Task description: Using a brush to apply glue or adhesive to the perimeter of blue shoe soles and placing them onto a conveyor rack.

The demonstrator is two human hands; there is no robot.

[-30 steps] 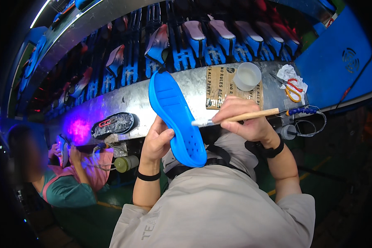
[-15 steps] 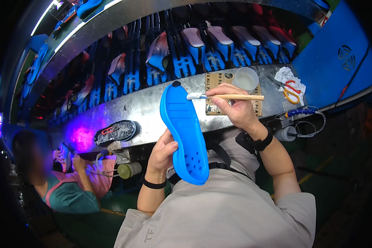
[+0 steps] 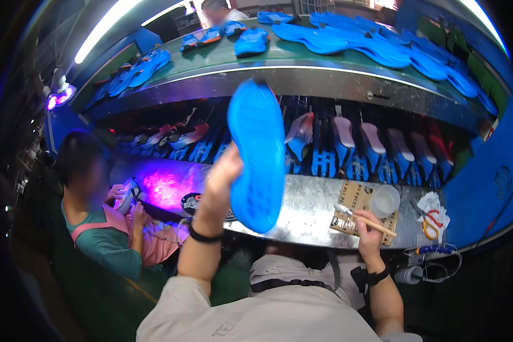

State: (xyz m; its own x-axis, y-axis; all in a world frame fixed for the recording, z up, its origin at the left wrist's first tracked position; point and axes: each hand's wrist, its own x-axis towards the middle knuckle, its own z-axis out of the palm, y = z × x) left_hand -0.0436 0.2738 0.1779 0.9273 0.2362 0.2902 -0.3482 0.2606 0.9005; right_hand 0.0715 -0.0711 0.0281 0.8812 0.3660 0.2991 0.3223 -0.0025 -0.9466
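Note:
My left hand (image 3: 224, 171) grips a blue shoe sole (image 3: 257, 159) by its left edge and holds it up, long side upright, in front of the bench. The sole's hollow inner face, with a group of small holes near its lower end, shows toward me; it is slightly smeared by motion. In my right hand (image 3: 370, 231) is a wooden-handled brush (image 3: 376, 222), its white bristle tip pointing left above a piece of brown cardboard (image 3: 347, 196). Beside the brush, a translucent round tub (image 3: 385, 200) stands on the cardboard.
Orange-handled pliers (image 3: 431, 229) lie by crumpled white paper (image 3: 433, 205) on the metal bench (image 3: 302, 199). Behind runs a rack of shoe uppers (image 3: 345, 134). Above it, a green conveyor (image 3: 222, 62) carries blue soles (image 3: 313, 39). At left, a co-worker (image 3: 102, 222) handles a shoe.
My left hand has lifted the sole up toward the conveyor. My right hand has drawn the brush away from the sole, to the right. The view has tilted up, showing the conveyor.

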